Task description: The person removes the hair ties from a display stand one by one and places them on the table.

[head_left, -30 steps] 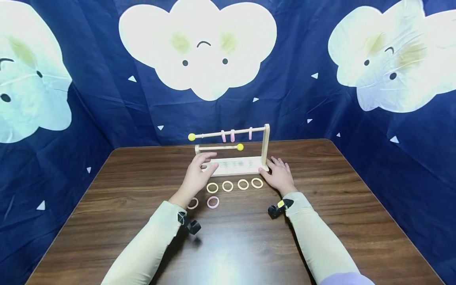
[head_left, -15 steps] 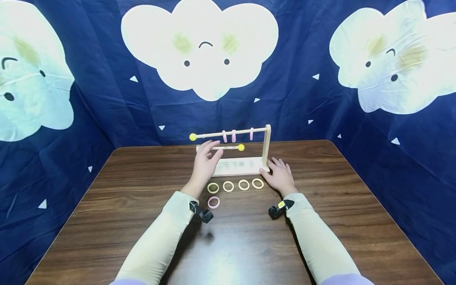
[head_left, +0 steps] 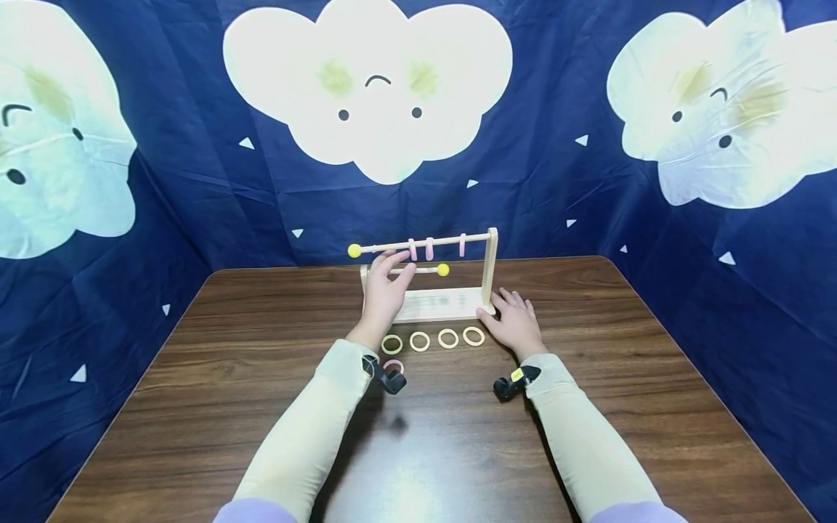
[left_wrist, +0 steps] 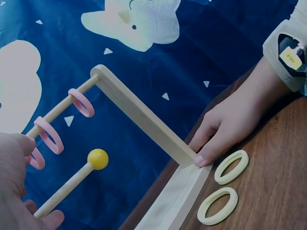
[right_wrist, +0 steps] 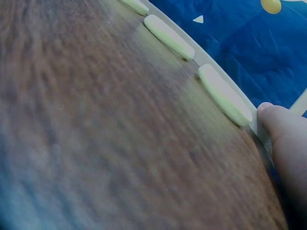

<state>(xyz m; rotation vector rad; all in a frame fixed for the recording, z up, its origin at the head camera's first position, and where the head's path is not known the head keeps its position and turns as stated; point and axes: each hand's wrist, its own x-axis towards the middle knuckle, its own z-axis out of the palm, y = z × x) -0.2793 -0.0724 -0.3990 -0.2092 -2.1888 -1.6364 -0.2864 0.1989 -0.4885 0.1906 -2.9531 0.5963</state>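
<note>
A wooden ring rack [head_left: 490, 272] stands on the table, with two rods ending in yellow balls. Three pink rings hang from its upper rod [left_wrist: 64, 105]. My left hand [head_left: 387, 283] is raised at the rack, fingertips right at the leftmost pink ring [left_wrist: 36, 158], partly covering it in the left wrist view. Thumb and forefinger are apart in the head view. The lower rod [left_wrist: 67, 189] passes close to the other fingers. My right hand [head_left: 514, 319] rests at the rack's right end, its thumb [right_wrist: 268, 112] on the base [head_left: 438, 305] beside the upright.
Several pale yellow rings [head_left: 447, 338] lie in a row before the base. Another pink ring [head_left: 394, 365] is partly behind the left wrist camera. A blue curtain [head_left: 543, 181] with clouds encloses the wooden table [head_left: 621, 407].
My left hand has moved up and right, from over the base's left end to the upper rod. The forearm now covers a pale ring on the table. The right hand stays put.
</note>
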